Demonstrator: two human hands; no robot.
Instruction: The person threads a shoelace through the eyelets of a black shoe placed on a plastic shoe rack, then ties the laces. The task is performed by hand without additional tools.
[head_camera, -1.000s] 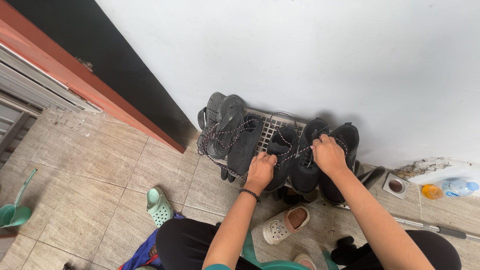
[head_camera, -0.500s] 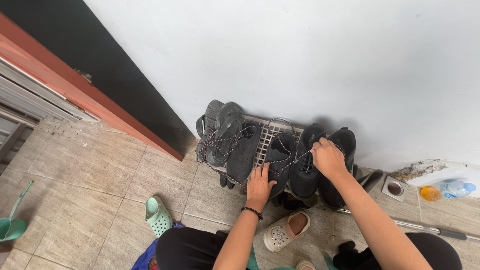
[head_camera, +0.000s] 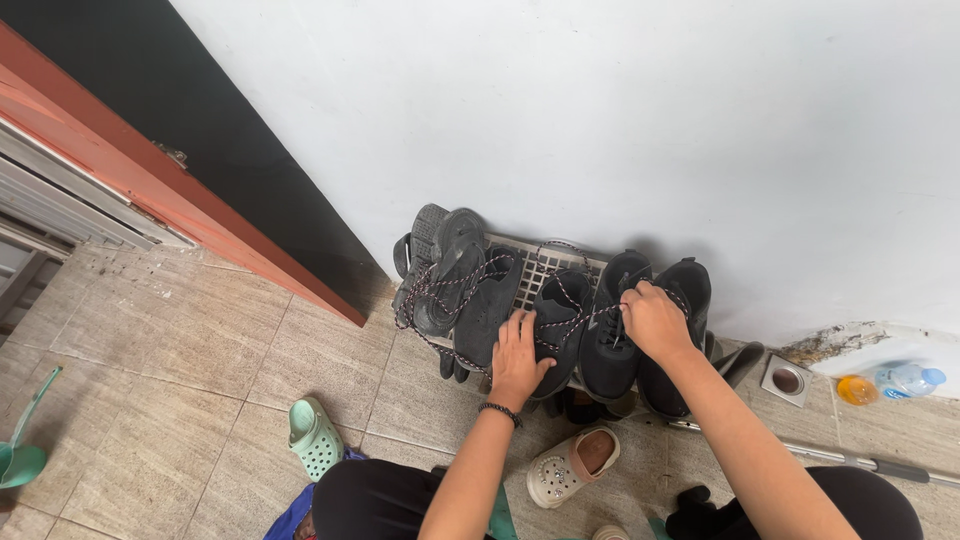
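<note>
A long speckled red-and-white cord (head_camera: 452, 283) trails across black shoes (head_camera: 610, 320) lined on a pale plastic grid rack (head_camera: 540, 262) against the white wall. The right hand (head_camera: 655, 320) pinches it with closed fingers; the left hand (head_camera: 518, 355) lies flat, fingers spread, on a black shoe beside it.

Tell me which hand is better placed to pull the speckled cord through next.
Probably the right hand: its fingers pinch the cord above the black shoes. The left hand lies flat and open on the neighbouring shoe, gripping nothing.
</note>
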